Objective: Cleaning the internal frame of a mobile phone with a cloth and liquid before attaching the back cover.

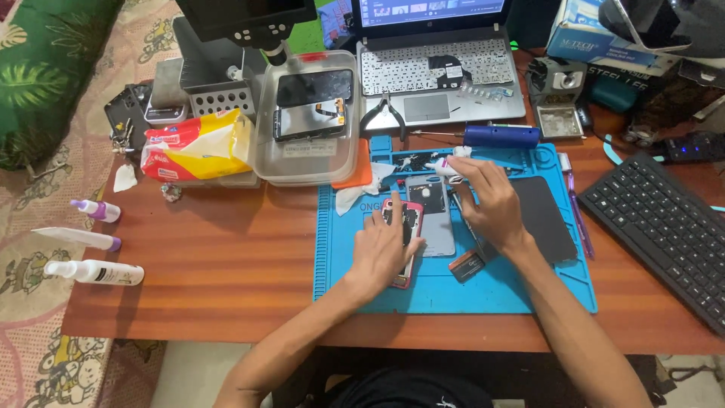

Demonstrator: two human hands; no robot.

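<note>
Phone (406,227) with a pink rim lies opened on the blue mat (453,283) near the table's (226,264) middle, pinned flat under the left hand (385,249), fingers spread and grasping nothing, likely to steady it. The right hand (487,198) pinches a small white tube (444,168) (nozzle leftward) just beyond it. Far left, a clear plastic box (308,121) holds two dark phones.

Phone repair bench, blue work mat (343,249), laptop (442,72)
</note>
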